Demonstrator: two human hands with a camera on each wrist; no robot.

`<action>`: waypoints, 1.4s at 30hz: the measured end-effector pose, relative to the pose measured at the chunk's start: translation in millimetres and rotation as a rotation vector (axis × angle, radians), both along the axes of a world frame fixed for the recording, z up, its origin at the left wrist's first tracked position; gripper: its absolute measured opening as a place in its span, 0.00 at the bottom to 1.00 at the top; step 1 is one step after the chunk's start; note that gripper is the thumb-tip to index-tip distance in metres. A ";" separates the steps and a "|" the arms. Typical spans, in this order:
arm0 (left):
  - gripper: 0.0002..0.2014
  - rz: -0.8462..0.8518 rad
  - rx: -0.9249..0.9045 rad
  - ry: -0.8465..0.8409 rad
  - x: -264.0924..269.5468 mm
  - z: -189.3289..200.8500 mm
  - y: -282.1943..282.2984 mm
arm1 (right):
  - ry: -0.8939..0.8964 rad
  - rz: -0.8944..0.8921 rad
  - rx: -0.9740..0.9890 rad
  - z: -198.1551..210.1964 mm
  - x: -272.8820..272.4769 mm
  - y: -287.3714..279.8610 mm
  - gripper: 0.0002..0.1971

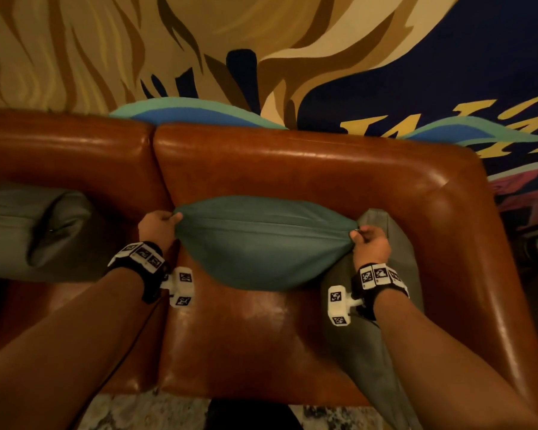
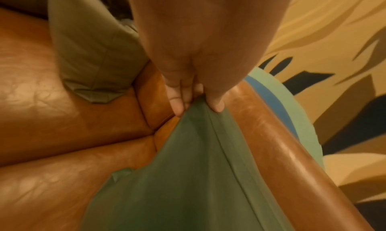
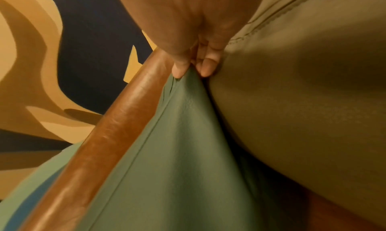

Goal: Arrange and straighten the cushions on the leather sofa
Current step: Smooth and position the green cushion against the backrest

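Head view: our left hand (image 1: pixel 157 226) and right hand (image 1: pixel 370 243) each pinch a corner of the green cushion (image 1: pixel 261 243) against the leather sofa (image 1: pixel 292 169) back

a painted wall mural (image 1: pixel 292 41) is filling the whole background behind the seating, its tan, cream and brown streaks sweeping across the upper left. a dark navy field (image 1: pixel 448 72) is taking over the right side, with slanted yellow lettering (image 1: pixel 416 125) running along it. teal and blue wave shapes (image 1: pixel 193 111) are peeking up just above the backrest line, and a second set (image 1: pixel 479 131) is showing further right. pink and purple painted shapes (image 1: pixel 528 193) are sitting at the far right edge. down at the bottom, a speckled stone-look floor (image 1: pixel 143 414) is showing.
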State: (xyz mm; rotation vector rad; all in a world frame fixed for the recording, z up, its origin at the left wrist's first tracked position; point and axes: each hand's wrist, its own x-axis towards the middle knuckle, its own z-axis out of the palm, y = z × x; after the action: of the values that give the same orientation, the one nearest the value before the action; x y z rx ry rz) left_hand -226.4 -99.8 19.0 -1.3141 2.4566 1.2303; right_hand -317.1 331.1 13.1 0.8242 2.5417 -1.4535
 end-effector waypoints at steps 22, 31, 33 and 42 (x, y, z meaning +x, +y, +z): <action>0.18 -1.331 -0.346 0.148 -111.0 21.0 248.8 | -0.300 0.168 0.565 -3.6 76.8 92.9 0.31; 0.25 -1.182 -0.102 0.041 -170.5 17.9 363.2 | -0.499 -0.246 0.394 -13.1 206.9 125.8 0.35; 0.21 -1.097 -0.088 0.055 -174.8 6.7 372.1 | -0.486 -0.256 0.389 -11.7 210.5 127.9 0.34; 0.14 -1.020 -0.325 0.341 -156.2 15.4 381.5 | -0.279 -0.107 0.715 -0.9 203.5 114.2 0.33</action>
State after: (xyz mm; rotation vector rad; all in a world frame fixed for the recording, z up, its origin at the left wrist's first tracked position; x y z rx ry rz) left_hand -382.6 281.7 34.4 0.2539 2.9440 0.8080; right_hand -113.6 445.3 12.2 1.1536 2.8124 -0.3577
